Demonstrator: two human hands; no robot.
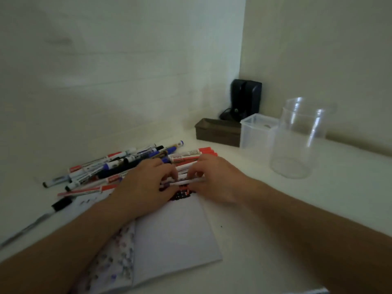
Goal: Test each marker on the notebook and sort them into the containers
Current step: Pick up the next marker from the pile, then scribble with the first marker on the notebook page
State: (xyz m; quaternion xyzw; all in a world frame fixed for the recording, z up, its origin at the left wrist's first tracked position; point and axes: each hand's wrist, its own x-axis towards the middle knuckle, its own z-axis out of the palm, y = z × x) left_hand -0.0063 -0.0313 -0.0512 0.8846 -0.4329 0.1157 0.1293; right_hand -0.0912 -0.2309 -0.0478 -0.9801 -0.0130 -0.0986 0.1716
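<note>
The tall round clear plastic jar (297, 139) on the right looks glossy and smooth, and the square translucent plastic tub (254, 132) beside it is a bit frosted. The dark brown rectangular box (218, 132) looks like matt plastic. Open white paper notebook (174, 236) is matt, the plastic whiteboard markers (118, 166) slightly shiny, and the white table (297, 219) smooth and matt.

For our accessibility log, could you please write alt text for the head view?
Both hands, left and right, grip one marker over an open notebook. More markers lie piled behind; a clear jar stands right.
</note>
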